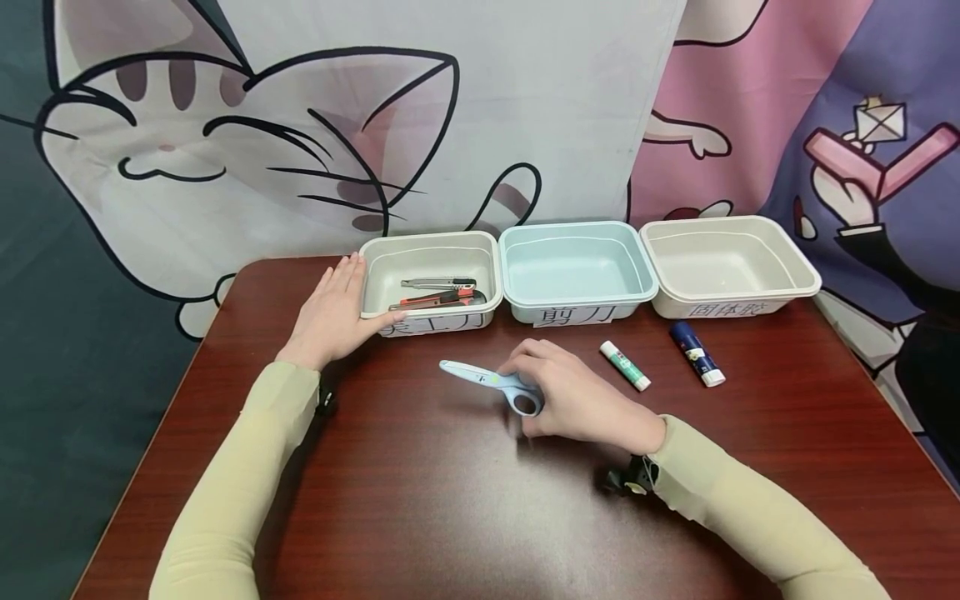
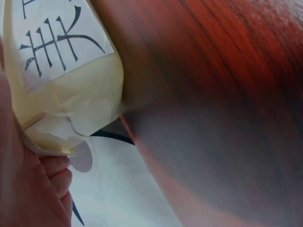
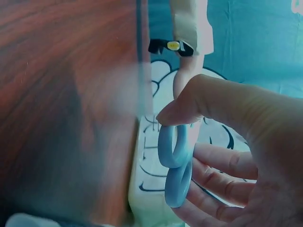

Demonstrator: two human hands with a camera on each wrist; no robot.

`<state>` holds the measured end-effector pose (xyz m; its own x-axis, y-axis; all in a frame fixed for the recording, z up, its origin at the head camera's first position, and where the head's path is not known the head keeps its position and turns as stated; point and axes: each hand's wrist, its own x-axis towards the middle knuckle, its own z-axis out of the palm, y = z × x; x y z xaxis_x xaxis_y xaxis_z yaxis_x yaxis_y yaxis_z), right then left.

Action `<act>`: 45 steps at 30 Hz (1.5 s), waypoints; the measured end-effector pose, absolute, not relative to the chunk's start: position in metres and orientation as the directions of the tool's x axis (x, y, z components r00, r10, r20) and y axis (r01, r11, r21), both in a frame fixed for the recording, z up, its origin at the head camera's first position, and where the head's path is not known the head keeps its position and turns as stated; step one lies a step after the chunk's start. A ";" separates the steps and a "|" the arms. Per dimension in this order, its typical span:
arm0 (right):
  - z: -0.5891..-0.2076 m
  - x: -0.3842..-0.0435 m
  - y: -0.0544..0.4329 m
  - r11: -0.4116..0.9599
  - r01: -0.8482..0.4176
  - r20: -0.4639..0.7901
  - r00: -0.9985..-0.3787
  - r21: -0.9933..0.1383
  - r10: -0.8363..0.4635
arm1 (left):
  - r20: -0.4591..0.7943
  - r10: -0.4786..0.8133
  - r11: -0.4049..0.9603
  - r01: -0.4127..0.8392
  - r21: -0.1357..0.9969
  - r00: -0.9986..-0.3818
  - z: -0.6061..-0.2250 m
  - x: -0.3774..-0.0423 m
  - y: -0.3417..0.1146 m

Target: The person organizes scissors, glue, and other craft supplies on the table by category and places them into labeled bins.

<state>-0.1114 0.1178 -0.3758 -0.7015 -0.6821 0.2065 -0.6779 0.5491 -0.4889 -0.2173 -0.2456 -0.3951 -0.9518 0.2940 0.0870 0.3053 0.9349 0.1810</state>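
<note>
My right hand [image 1: 573, 392] pinches light blue scissors [image 1: 480, 377] by the handles, above the table; the blades point left. In the right wrist view, thumb and fingers are around the blue handle loops [image 3: 177, 189]. At the left cream bin [image 1: 442, 327], my left hand [image 1: 330, 317] rests with straight fingers along its left wall and the thumb at its front. Utility knives [image 1: 442, 298] lie inside that bin. The left wrist view shows the bin's labelled front [image 2: 66, 42] close up, with part of the left hand [image 2: 35, 194] beside it.
A light blue bin [image 1: 577, 312] and another cream bin [image 1: 735, 302], both labelled, continue the row to the right. Before them lie a green-and-white glue stick [image 1: 626, 366] and a dark blue glue stick [image 1: 696, 353]. A printed cloth [image 1: 555, 108] hangs behind the brown table [image 1: 420, 517].
</note>
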 end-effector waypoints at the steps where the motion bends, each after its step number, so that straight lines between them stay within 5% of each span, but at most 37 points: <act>1: -0.375 -0.112 0.119 0.549 -0.676 0.210 -0.703 -0.492 -0.679 | 0.086 0.294 0.935 0.305 0.181 -0.952 -0.395 -0.217 -0.246; 45: -0.324 -0.174 0.210 0.646 -0.585 0.362 -0.811 -0.491 -0.460 | 0.102 0.290 0.935 0.305 0.181 -0.952 -0.397 -0.217 -0.245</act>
